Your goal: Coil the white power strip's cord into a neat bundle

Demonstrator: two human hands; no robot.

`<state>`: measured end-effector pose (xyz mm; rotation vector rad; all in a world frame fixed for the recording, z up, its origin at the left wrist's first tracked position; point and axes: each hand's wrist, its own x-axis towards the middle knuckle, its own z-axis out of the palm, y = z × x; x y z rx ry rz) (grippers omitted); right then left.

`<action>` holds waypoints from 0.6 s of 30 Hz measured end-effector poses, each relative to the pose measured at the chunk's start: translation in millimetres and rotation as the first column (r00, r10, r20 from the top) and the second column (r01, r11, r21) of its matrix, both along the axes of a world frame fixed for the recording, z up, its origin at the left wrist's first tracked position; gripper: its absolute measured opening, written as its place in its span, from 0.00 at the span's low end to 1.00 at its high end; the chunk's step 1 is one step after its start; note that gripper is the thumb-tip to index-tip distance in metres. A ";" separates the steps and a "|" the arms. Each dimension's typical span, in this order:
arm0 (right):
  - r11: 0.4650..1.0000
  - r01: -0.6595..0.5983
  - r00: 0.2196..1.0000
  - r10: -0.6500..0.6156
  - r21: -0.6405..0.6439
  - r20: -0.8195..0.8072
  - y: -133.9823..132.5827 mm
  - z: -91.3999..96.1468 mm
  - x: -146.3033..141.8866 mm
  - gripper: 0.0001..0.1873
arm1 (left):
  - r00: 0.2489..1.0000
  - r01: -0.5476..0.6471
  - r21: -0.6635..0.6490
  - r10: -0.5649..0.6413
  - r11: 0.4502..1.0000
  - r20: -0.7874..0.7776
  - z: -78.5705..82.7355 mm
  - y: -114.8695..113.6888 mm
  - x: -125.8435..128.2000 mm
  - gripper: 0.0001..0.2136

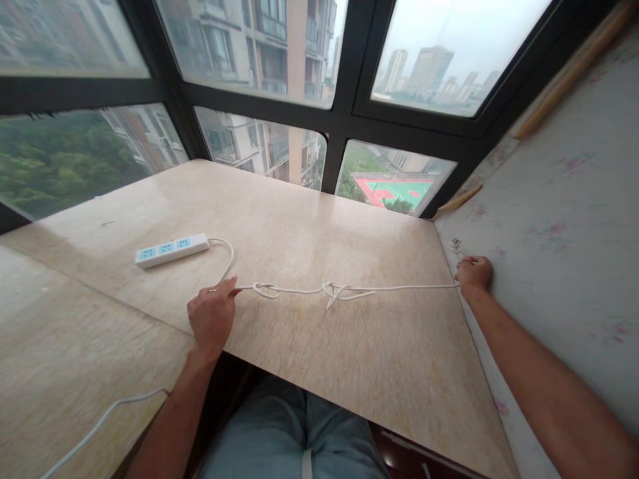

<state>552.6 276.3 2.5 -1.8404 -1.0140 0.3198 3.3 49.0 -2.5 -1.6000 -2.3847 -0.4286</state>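
A white cord (399,289) runs taut across the beige marble tabletop (309,359), with two loose knots in it near the middle (335,291) and left (264,290). My left hand (212,316) is closed, pinching the cord's left part between thumb and fingers; a ring shows on one finger. My right hand (473,273) is closed on the cord's right end at the table's right edge, against the wall. From my left hand the cord curves back to a white power strip (172,250) with blue sockets.
Dark-framed windows (344,120) enclose the far side of the table, with buildings and a sports court outside. A pale floral wall (559,226) rises on the right. Another white cable (100,422) lies on the lower left surface. My lap in jeans (294,432) is below the table edge.
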 end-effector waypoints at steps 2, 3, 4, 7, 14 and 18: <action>0.994 0.018 0.999 -0.014 -0.105 0.040 -3.8 -4.7 -2.9 0.07 | 1.000 0.014 -0.076 -0.012 0.997 0.019 0.9 3.5 1.9 0.17; 0.987 0.011 0.998 -0.003 -0.158 0.055 -6.2 -7.7 -5.6 0.07 | 0.999 0.038 -0.133 -0.035 0.990 0.021 0.6 4.6 3.0 0.17; 0.979 -0.014 0.998 0.028 -0.205 0.063 -8.9 -11.0 -9.1 0.07 | 0.998 0.068 -0.195 -0.066 0.978 0.016 0.0 5.1 4.3 0.18; 0.943 -0.114 0.985 0.148 -0.313 0.086 -16.9 -21.2 -22.6 0.06 | 0.986 0.157 -0.363 -0.169 0.918 0.001 -0.7 1.9 11.4 0.24; 0.888 -0.229 0.910 0.341 -0.398 0.237 -31.7 -27.2 -47.4 0.08 | 0.867 0.498 -0.254 -0.468 0.829 0.173 24.4 -12.9 56.8 0.32; 0.899 -0.277 0.794 0.413 -0.339 0.446 -48.3 -22.6 -66.6 0.20 | 0.664 0.715 -0.073 -0.643 0.695 0.381 33.0 -7.3 103.4 0.26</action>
